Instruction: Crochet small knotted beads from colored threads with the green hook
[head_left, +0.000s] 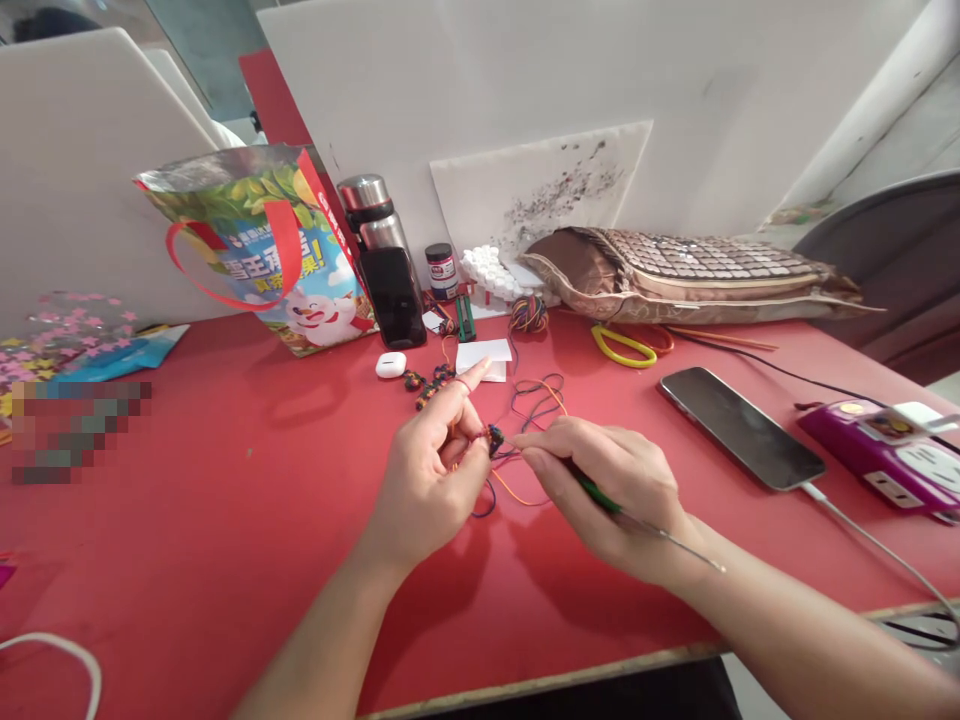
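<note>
Between thumb and fingers, my left hand (437, 470) pinches a small dark crochet piece (494, 438) of multicoloured yarn, its index finger stretched forward with a strand looped round it. My right hand (611, 490) grips a crochet hook (596, 490) with a green handle; its thin metal shaft sticks out behind the hand. The hook's front end points at the piece, and its tip is too small to make out. Loose multicoloured yarn (544, 395) curls on the red table just beyond the hands. Another knotted multicoloured piece (431, 385) lies past my left hand.
Along the back of the red table (300, 560) stand a printed bag (281, 250), a steel flask (375, 215), an upright black phone (392, 295) and a yarn ball (529, 314). On the right lie a charging phone (739, 428), a purple power strip (885, 455) and yellow-handled scissors (624, 347).
</note>
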